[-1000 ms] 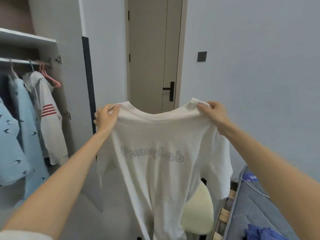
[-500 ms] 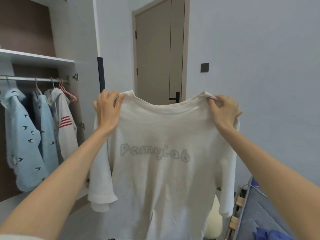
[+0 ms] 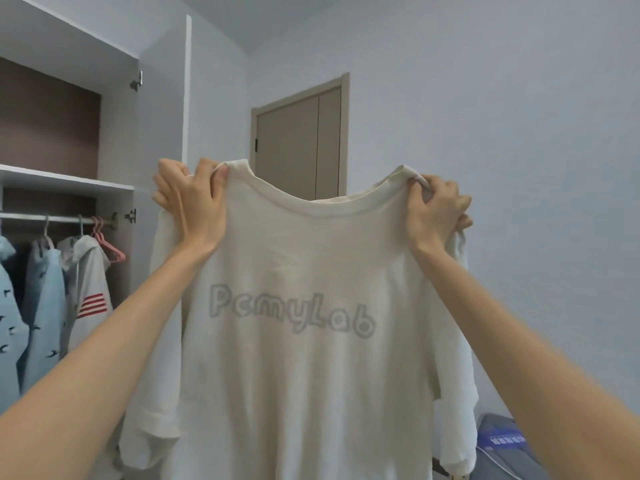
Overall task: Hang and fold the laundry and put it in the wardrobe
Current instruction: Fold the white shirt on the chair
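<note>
Desk: What's the room like on yr feed?

Op: I've got pale grey walls (image 3: 519, 133) filling the right half and a bit of ceiling (image 3: 221, 15) up top. Open wardrobe (image 3: 117, 150) on the left w/ a shelf (image 3: 62, 180) over the rail (image 3: 52, 218). Tan door (image 3: 298, 147) straight ahead, shut. Grey mattress (image 3: 502, 459) corner bottom right.

Desk: And the shirt?

Op: Cream T-shirt (image 3: 304, 375), "PcmyLab" print, held up mid-frame btwn me and the door. Left hand (image 3: 194, 206) has its fingers curled round the shoulder by the collar. Right hand (image 3: 434, 213) pinches a bunch of fabric at the collar's other end.

Desk: Vs half a sec ago?

Op: Shirt's higher and my view's tipped up, so the door handle and wall switch dropped out of shot. Same hold both sides.

Desk: Clearance?

Op: Left sleeve overlaps the wardrobe door edge (image 3: 188, 98) in my view; touching or not, can't tell. Hem runs off the bottom. On the rail: blue bird-print tops (image 3: 45, 306), a white hoodie (image 3: 86, 282) w/ red stripes, then pink hangers (image 3: 110, 247) at the right end. Plain wall stretches right of the door.
</note>
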### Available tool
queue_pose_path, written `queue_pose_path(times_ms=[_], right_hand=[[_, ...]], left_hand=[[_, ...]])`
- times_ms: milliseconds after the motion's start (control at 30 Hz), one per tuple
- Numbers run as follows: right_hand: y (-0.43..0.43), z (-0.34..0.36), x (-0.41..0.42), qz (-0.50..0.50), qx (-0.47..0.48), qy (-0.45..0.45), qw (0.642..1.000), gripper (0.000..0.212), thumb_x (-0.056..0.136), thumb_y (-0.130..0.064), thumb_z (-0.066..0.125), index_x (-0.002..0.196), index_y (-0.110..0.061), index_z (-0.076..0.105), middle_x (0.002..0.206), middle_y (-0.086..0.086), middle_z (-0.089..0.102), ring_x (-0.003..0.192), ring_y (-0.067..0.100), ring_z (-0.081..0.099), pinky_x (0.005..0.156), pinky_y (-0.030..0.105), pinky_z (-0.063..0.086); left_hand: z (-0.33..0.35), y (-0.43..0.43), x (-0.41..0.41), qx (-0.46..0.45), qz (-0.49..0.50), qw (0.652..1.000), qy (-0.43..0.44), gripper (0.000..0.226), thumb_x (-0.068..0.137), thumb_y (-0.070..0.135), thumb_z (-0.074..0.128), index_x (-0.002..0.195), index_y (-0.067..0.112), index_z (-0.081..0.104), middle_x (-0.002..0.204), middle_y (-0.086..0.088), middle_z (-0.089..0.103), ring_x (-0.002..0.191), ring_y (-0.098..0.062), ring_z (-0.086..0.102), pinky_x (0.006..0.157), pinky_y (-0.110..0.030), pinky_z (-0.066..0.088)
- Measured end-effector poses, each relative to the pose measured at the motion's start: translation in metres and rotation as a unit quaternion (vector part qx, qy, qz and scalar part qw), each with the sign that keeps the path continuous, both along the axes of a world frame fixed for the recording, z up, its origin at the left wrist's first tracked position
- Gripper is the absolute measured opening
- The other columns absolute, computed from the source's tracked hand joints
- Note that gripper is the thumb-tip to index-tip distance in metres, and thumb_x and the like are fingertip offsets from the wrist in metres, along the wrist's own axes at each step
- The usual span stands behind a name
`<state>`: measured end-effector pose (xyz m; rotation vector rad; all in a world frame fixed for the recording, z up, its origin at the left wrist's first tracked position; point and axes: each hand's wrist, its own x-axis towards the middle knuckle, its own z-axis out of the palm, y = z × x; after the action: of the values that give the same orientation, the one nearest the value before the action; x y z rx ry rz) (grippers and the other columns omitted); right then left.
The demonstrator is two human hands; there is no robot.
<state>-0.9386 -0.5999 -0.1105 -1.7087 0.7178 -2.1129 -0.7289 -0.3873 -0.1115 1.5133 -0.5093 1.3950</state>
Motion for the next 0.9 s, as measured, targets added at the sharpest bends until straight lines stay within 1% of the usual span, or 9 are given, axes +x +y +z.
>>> queue_pose_path(times_ms=[67, 167, 333, 433, 500, 567, 733, 833, 900], right_hand=[[0.008, 0.01, -0.01, -0.009, -0.011, -0.024, 1.0, 0.022, 0.098, -0.032, 0.045, 0.103, -0.025, 0.065, 0.101, -0.005, 0.052, 0.108, 0.022, 0.04, 0.077, 0.03, 0.014], [0.019, 0.029, -0.024, -0.016, -0.026, -0.057, 0.998, 0.022, 0.1, -0.03, 0.042, 0.105, -0.024, 0.062, 0.107, -0.004, 0.054, 0.109, 0.02, 0.04, 0.082, 0.032, 0.017], [0.026, 0.055, -0.04, -0.008, -0.031, -0.092, 0.995, 0.021, 0.1, -0.03, 0.041, 0.106, -0.025, 0.061, 0.11, -0.004, 0.055, 0.11, 0.019, 0.04, 0.084, 0.031, 0.016], [0.016, 0.047, -0.033, -0.017, -0.027, -0.067, 0.997, 0.021, 0.1, -0.032, 0.042, 0.104, -0.026, 0.061, 0.109, -0.005, 0.055, 0.11, 0.019, 0.039, 0.083, 0.031, 0.016], [0.003, 0.026, -0.022, -0.022, -0.011, -0.035, 0.999, 0.021, 0.099, -0.033, 0.043, 0.104, -0.026, 0.061, 0.109, -0.004, 0.055, 0.11, 0.02, 0.039, 0.08, 0.031, 0.015], [-0.014, -0.005, -0.007, -0.027, 0.012, 0.002, 1.0, 0.02, 0.098, -0.034, 0.043, 0.103, -0.026, 0.061, 0.11, -0.003, 0.056, 0.109, 0.022, 0.038, 0.076, 0.031, 0.012], [-0.062, -0.112, 0.029, -0.043, 0.085, 0.098, 0.991, 0.019, 0.098, -0.032, 0.045, 0.102, -0.025, 0.062, 0.111, -0.002, 0.058, 0.11, 0.023, 0.038, 0.08, 0.036, 0.014], [-0.089, -0.176, 0.046, -0.05, 0.134, 0.132, 0.981, 0.018, 0.097, -0.031, 0.045, 0.101, -0.026, 0.062, 0.109, -0.002, 0.06, 0.109, 0.022, 0.039, 0.079, 0.035, 0.014], [-0.107, -0.216, 0.055, -0.056, 0.166, 0.158, 0.972, 0.019, 0.097, -0.03, 0.045, 0.101, -0.026, 0.063, 0.108, -0.002, 0.061, 0.109, 0.022, 0.041, 0.079, 0.035, 0.015]], left_hand=[[0.013, 0.006, -0.013, -0.023, 0.001, 0.999, -0.022, 0.039, 0.098, 0.049, 0.038, 0.094, 0.017, 0.061, 0.099, -0.006, 0.026, 0.102, -0.033, 0.04, 0.07, -0.031, 0.01], [0.031, 0.015, -0.032, -0.046, 0.006, 0.998, -0.047, 0.039, 0.098, 0.049, 0.036, 0.092, 0.018, 0.059, 0.099, -0.005, 0.026, 0.101, -0.033, 0.04, 0.069, -0.031, 0.009], [0.053, 0.025, -0.05, -0.052, 0.042, 0.995, -0.077, 0.037, 0.099, 0.049, 0.034, 0.091, 0.02, 0.056, 0.098, -0.005, 0.026, 0.098, -0.034, 0.041, 0.066, -0.032, 0.007], [0.044, 0.02, -0.041, -0.011, 0.041, 0.996, -0.073, 0.035, 0.098, 0.045, 0.035, 0.09, 0.019, 0.056, 0.101, -0.014, 0.039, 0.1, -0.035, 0.041, 0.073, -0.035, 0.017], [0.023, 0.008, -0.028, 0.033, 0.029, 0.998, -0.05, 0.034, 0.099, 0.043, 0.037, 0.091, 0.016, 0.057, 0.107, -0.021, 0.043, 0.102, -0.036, 0.04, 0.08, -0.04, 0.024], [-0.009, -0.008, -0.012, 0.072, 0.006, 0.997, -0.023, 0.033, 0.099, 0.039, 0.039, 0.09, 0.013, 0.058, 0.106, -0.021, 0.042, 0.101, -0.035, 0.039, 0.082, -0.041, 0.025], [-0.114, -0.055, 0.026, 0.146, -0.023, 0.987, 0.06, 0.031, 0.1, 0.037, 0.041, 0.087, 0.014, 0.058, 0.102, -0.017, 0.039, 0.096, -0.031, 0.036, 0.079, -0.038, 0.022], [-0.172, -0.084, 0.043, 0.184, -0.041, 0.977, 0.103, 0.029, 0.099, 0.036, 0.043, 0.087, 0.015, 0.058, 0.098, -0.013, 0.036, 0.094, -0.03, 0.035, 0.076, -0.035, 0.017], [-0.209, -0.104, 0.055, 0.213, -0.052, 0.967, 0.127, 0.028, 0.099, 0.036, 0.042, 0.087, 0.016, 0.058, 0.096, -0.008, 0.031, 0.093, -0.028, 0.034, 0.076, -0.035, 0.018]])
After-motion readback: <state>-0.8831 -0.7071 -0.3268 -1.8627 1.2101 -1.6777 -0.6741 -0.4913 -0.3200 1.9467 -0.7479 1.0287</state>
